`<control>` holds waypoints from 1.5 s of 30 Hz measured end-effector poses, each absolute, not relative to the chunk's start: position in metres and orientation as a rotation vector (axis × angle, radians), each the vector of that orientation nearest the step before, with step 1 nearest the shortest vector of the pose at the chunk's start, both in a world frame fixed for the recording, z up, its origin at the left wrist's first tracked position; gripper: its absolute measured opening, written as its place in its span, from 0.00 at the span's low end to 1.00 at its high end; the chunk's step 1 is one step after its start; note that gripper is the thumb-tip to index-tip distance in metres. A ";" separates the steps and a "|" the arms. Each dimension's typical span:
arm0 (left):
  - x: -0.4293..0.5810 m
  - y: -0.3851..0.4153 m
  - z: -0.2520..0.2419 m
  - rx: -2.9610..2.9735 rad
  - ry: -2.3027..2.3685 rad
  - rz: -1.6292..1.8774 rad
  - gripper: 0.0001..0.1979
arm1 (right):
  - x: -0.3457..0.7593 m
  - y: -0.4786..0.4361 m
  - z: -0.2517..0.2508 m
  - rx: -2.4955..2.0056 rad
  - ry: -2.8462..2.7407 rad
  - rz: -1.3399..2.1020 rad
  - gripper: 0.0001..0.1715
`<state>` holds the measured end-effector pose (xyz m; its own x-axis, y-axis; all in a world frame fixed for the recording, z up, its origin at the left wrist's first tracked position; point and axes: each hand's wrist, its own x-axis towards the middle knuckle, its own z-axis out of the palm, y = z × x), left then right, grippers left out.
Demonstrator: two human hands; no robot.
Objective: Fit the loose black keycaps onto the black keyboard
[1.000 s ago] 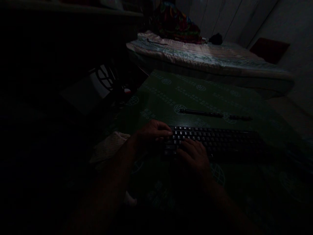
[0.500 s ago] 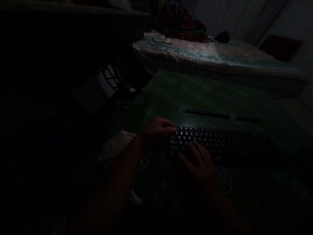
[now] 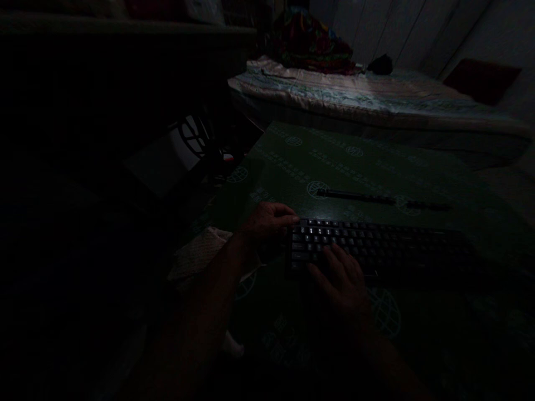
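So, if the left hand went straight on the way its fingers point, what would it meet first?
The keyboard: the left hand points rightward at its upper left corner, seemingly touching, though darkness hides contact.

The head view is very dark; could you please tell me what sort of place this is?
Probably a dim bedroom at home: a mattress lies by the far wall with colourful cloth heaped on it, and a keyboard sits on a green printed table cover.
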<state>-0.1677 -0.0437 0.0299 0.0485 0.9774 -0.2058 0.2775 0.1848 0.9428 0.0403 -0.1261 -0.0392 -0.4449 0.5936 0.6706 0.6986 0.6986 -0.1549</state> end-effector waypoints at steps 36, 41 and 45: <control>-0.166 -0.030 0.001 1.602 1.668 0.749 0.16 | 0.046 -0.122 -0.040 -0.982 -2.244 -0.311 0.14; -0.165 -0.031 0.002 1.604 1.646 0.738 0.17 | 0.043 -0.123 -0.042 -0.994 -2.204 -0.303 0.12; -0.165 -0.032 0.004 1.652 1.685 0.718 0.17 | 0.042 -0.124 -0.042 -1.021 -2.179 -0.268 0.12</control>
<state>-0.1647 -0.0319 0.0037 0.0184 0.9966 -0.0799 0.6326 0.0503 0.7728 0.0416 -0.1240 -0.0420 -0.4402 0.5913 0.6757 0.7376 0.6673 -0.1033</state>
